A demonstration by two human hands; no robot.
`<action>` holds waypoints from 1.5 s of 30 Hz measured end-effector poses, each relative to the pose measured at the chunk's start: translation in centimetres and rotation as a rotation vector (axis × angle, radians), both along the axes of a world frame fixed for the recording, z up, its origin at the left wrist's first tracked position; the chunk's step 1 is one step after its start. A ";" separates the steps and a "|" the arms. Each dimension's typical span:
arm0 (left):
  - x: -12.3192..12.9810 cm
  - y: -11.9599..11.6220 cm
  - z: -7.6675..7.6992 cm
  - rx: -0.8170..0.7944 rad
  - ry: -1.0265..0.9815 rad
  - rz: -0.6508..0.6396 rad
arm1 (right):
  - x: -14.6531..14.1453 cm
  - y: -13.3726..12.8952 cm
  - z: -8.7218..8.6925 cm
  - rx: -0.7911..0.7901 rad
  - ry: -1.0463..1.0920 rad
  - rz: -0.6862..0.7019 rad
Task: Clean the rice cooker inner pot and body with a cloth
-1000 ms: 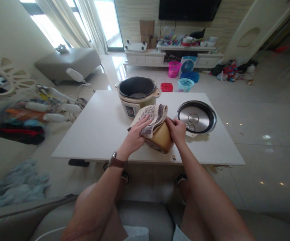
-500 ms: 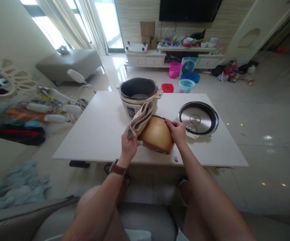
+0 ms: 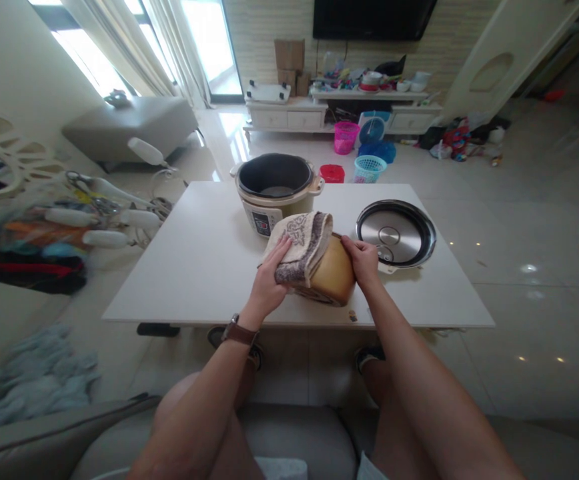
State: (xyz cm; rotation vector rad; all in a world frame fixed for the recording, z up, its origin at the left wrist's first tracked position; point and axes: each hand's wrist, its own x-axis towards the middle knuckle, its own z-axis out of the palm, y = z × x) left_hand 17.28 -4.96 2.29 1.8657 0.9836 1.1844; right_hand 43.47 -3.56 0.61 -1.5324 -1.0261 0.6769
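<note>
Left hand fingers now press cloth flat over pot; right hand still grips rim.

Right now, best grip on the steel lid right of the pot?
Take the lid by its centre knob, from straight above. It lies flat on the table, knob up, apart from the right hand; the rim sits too low to pinch.

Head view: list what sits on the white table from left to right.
Left hand on the towel → golden pot → right hand → steel lid. The cooker stands behind, so its place is unclear.
</note>
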 end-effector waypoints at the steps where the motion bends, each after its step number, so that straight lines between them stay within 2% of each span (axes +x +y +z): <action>1: 0.3 0.0 -0.3 -0.083 -0.071 0.077 | 0.1 0.0 0.0 -0.002 0.003 0.001; 5: 1.1 0.3 -1.3 -0.456 -0.397 0.442 | -0.1 -0.4 0.7 -0.003 -0.041 0.020; 7: 1.2 0.9 -1.5 -0.545 -0.593 0.547 | -0.2 -0.6 1.1 0.003 -0.070 0.019; 10: 0.9 1.4 -1.4 -0.539 -0.774 0.539 | -0.5 -0.7 1.3 0.016 -0.094 -0.007; 13: 0.7 0.8 -0.8 -0.379 -0.727 0.557 | -0.9 -0.7 1.2 0.018 -0.099 -0.012; 14: 0.7 0.4 -0.5 -0.303 -0.659 0.528 | -1.1 -0.6 1.2 0.016 -0.095 -0.006; 15: 0.7 -0.1 -0.1 -0.220 -0.554 0.445 | -1.3 -0.6 1.1 0.015 -0.090 -0.003; 18: 0.8 -1.4 1.0 0.062 -0.092 0.038 | -1.7 -0.5 0.6 0.029 -0.070 -0.006; 19: 0.8 -1.7 1.3 0.149 0.047 -0.050 | -1.7 -0.4 0.4 0.036 -0.061 -0.009; 21: 0.8 -1.8 1.7 0.269 0.219 -0.081 | -1.7 -0.4 0.2 0.046 -0.041 -0.014; 25: 0.5 -1.3 1.3 0.271 0.226 0.007 | -1.6 -0.4 0.1 0.045 -0.031 -0.030; 30: 0.0 0.0 -0.3 0.057 -0.008 0.124 | -1.6 -0.6 0.5 0.009 -0.018 -0.032; 32: 0.1 0.5 -1.0 -0.128 -0.179 0.252 | -1.6 -0.6 0.5 0.016 -0.023 -0.031; 34: 0.4 1.1 -1.8 -0.347 -0.341 0.424 | -1.5 -0.6 0.5 0.030 -0.034 -0.017; 36: 0.7 1.6 -2.2 -0.496 -0.465 0.598 | -1.5 -0.7 0.5 0.044 -0.045 -0.003; 38: 0.9 1.8 -2.3 -0.507 -0.529 0.706 | -1.7 -0.8 0.5 0.055 -0.052 -0.006; 39: 0.9 1.7 -2.2 -0.472 -0.536 0.721 | -1.8 -0.9 0.5 0.060 -0.054 -0.015; 41: 0.9 1.3 -1.8 -0.366 -0.491 0.659 | -2.1 -0.9 0.6 0.061 -0.058 -0.042; 45: 0.7 -0.1 -0.6 -0.021 -0.157 0.282 | -2.3 -0.7 0.4 0.037 -0.067 -0.079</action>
